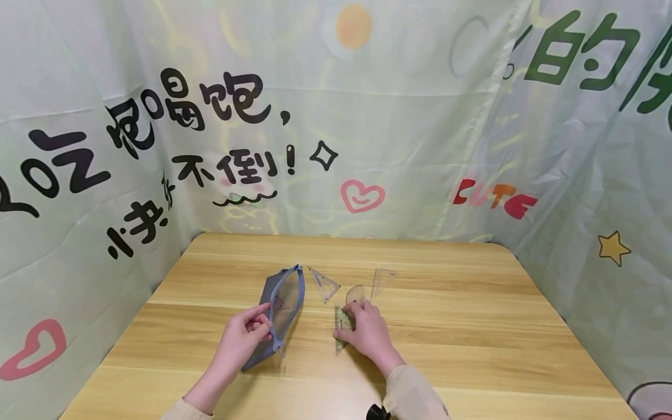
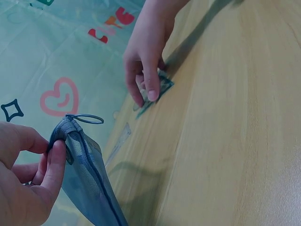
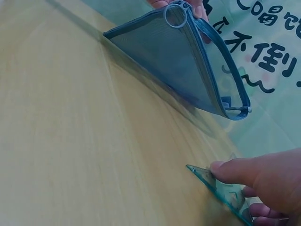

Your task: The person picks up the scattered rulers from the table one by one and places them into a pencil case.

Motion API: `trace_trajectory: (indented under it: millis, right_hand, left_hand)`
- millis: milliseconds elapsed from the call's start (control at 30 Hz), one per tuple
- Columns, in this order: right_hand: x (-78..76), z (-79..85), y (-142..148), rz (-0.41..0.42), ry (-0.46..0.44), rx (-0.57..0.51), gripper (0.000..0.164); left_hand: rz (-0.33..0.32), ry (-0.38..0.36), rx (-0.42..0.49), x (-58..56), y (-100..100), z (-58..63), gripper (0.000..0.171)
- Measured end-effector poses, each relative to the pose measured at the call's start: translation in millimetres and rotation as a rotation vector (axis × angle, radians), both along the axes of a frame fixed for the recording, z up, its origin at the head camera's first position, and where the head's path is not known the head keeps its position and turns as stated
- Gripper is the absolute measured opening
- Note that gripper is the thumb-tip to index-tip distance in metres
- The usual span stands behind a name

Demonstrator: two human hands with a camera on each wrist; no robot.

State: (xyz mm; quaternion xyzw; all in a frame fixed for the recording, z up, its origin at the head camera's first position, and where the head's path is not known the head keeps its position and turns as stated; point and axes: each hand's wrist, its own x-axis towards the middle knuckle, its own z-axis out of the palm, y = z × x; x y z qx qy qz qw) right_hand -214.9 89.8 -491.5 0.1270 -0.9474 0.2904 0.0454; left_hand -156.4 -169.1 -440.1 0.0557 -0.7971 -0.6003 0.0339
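My left hand point(image 1: 247, 332) pinches one edge of the mouth of a blue zippered mesh pouch point(image 1: 266, 344). The pouch is tilted up on its side with its zipper undone, and a pull ring point(image 3: 176, 16) hangs at one end. With thumb and fingers my right hand point(image 1: 370, 332) holds a green-tinted set square point(image 1: 340, 326) to the right of the pouch. In the right wrist view the thumb lies on the edge of that set square point(image 3: 226, 190); part of it is hidden by the hand. A clear protractor point(image 1: 355, 293) lies just beyond the right fingertips.
Two clear set squares lie farther back: one triangle point(image 1: 326, 287) beside the pouch, another point(image 1: 382, 281) to the right. The wooden table point(image 1: 451, 280) ends at printed cloth walls point(image 1: 409, 134) behind and at both sides. A small black object point(image 1: 377, 412) shows by the right sleeve.
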Motion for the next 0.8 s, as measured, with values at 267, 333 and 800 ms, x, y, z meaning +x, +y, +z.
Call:
trace_trajectory:
  millis: [267, 333, 800]
  right_hand:
    - [-3.7, 0.4, 7.2, 0.024, -0.045, 0.001, 0.059]
    - [-3.4, 2.3, 8.1, 0.032, -0.047, 0.002, 0.058]
    - [-5.1, 1.9, 6.2, 0.040, -0.118, -0.087, 0.061]
  left_hand:
    - [0.001, -0.007, 0.006, -0.6, 0.1, 0.0, 0.047]
    - [0.000, -0.007, 0.007, -0.5, 0.1, 0.2, 0.047]
    - [0.005, -0.011, 0.015, -0.4, 0.5, -0.1, 0.048]
